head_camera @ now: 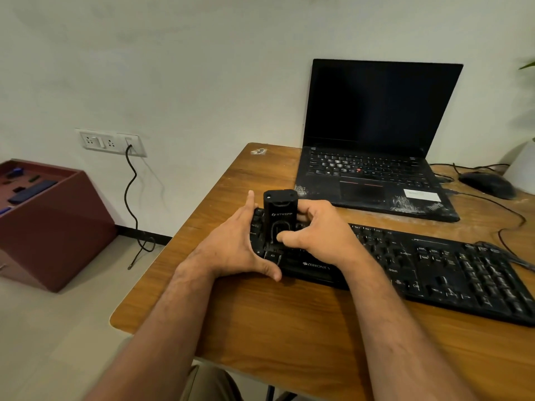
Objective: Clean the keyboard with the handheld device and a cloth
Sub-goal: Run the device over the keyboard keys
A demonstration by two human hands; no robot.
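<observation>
The right hand [312,230] grips the device [280,218] upright on the keyboard [434,264] (likely to lift dust); the left hand [234,244], fingers straight, steadies its side.

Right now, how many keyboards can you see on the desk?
2: the separate black keyboard at the desk's near edge, under the hands, and the laptop's built-in keyboard behind it.

On the table [289,322], the keyboard [434,267] is set mid-frame, the laptop [373,157] behind it, the mouse [487,183] at far right, the handheld device [280,215] upright on its left end.
</observation>
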